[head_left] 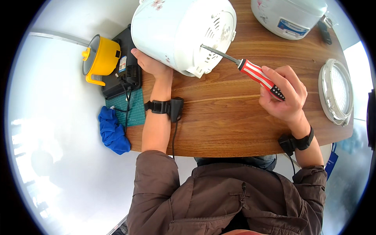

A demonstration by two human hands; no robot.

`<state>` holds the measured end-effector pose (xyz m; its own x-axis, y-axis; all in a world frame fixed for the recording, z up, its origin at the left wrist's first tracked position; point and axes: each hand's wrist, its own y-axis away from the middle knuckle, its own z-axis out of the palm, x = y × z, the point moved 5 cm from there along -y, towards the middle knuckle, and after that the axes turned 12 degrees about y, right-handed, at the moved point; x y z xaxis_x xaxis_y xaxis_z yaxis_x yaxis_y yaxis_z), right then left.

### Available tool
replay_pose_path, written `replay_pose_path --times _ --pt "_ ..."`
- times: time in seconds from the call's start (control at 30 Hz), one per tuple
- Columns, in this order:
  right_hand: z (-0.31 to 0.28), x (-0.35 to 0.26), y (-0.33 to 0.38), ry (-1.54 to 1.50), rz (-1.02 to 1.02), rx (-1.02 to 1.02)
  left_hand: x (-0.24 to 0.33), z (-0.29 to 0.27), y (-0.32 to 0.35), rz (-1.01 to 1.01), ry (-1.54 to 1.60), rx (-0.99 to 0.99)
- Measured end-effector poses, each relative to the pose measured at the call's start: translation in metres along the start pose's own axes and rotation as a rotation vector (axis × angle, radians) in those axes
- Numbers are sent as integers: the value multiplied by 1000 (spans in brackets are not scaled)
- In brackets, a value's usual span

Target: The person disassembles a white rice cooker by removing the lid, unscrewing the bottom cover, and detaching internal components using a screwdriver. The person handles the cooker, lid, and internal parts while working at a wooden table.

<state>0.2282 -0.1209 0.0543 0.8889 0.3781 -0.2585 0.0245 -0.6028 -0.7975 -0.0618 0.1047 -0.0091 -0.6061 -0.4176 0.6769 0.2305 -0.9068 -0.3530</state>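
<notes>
A white rice cooker [168, 33] with a floral print lies tipped on its side at the far middle of the table, its vented base [217, 35] facing right. Against its near left side rests my left hand [152, 64], gripping it from below with the fingers partly hidden. My right hand [288, 94] is closed around a screwdriver [256, 72] with a red and white striped handle and a black, starred end. The shaft points up and left, and its tip meets the base near the rim. Whether it sits in a screw, I cannot tell.
A second white appliance [288, 17] stands at the far right, beside a black-handled object [324, 32]. A round clear lid [337, 92] lies at the right edge. On the left are a yellow pot [105, 56], a black device [131, 76], a green mat [136, 109] and a blue cloth [112, 131].
</notes>
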Motion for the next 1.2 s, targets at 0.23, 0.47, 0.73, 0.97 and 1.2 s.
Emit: replay_pose_path --times 0.23,0.47,0.73,0.97,1.2 --pt "0 1 -1 -21 28 -21 -2 -4 0 0 -50 14" --pt "2 3 1 -37 61 -52 -3 -6 0 -29 -17 17" --pt "-6 11 -6 -216 -62 127 2 2 3 -2 -15 36" --pt "-9 27 8 -356 350 -143 2 -1 1 59 -86 18" --pt "-23 14 -4 -171 -53 -12 5 -2 2 68 -116 -28"
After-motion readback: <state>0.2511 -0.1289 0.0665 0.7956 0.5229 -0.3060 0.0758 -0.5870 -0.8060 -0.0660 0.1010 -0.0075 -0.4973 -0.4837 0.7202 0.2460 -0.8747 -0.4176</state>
